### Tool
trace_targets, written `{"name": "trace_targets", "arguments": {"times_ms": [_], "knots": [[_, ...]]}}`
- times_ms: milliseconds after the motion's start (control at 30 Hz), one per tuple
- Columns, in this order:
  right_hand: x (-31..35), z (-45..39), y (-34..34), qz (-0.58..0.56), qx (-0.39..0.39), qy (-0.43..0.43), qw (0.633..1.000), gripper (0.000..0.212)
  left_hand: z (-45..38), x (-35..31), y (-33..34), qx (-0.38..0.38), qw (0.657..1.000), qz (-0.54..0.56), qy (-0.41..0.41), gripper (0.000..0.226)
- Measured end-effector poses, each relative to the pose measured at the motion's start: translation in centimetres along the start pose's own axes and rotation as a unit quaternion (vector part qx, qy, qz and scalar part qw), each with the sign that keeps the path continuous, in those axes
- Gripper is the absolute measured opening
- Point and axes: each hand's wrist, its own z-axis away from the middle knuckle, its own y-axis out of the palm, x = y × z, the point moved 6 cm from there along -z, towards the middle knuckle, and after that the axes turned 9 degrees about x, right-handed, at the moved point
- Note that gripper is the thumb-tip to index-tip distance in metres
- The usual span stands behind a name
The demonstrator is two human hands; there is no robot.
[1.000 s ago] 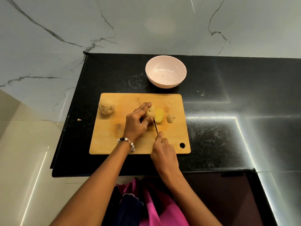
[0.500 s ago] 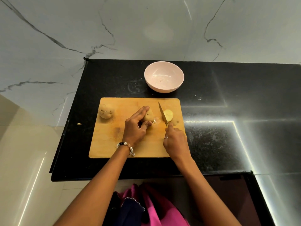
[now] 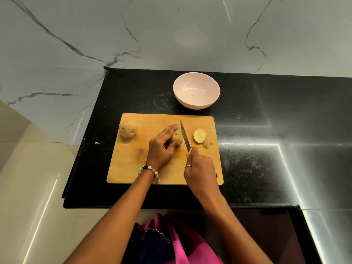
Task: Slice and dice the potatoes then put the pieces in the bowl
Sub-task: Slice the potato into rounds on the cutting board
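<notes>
On the wooden cutting board (image 3: 137,168) my left hand (image 3: 162,147) pinches a partly cut potato (image 3: 176,137) between fingers and thumb. My right hand (image 3: 201,171) grips the yellow handle of a knife (image 3: 185,135), whose blade lies just right of that potato, tip pointing away from me. A cut slice (image 3: 199,135) lies face up to the right, with a skin-side end piece (image 3: 208,144) beside it. A whole potato (image 3: 127,129) sits at the board's far left corner. The pale pink bowl (image 3: 196,95) stands behind the board and holds nothing.
The board lies on a black stone counter (image 3: 257,130) against a marble wall. The counter's left edge drops off near the board, and a small scrap (image 3: 96,143) lies there. Open counter stretches to the right.
The cut slice has come off the blade and now lies flat further right on the board. The knife has moved left, back beside the held potato. My left hand keeps its hold.
</notes>
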Motion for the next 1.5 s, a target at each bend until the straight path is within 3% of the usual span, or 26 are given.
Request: {"name": "trace_targets", "arguments": {"times_ms": [967, 1233, 1500], "knots": [[0.6, -0.5, 0.4, 0.065, 0.029, 0.01, 0.997, 0.038, -0.1, 0.3, 0.1, -0.004, 1.0, 0.008, -0.008, 0.054], [1.6, -0.8, 0.3, 0.139, 0.04, 0.022, 0.989, 0.041, -0.2, 0.4, 0.1, -0.005, 1.0, 0.007, -0.02, 0.054], [4.0, -2.3, -0.6, 0.116, 0.058, -0.001, 0.992, 0.023, 0.0, 0.2, 0.1, -0.003, 0.999, 0.019, -0.026, 0.055]]}}
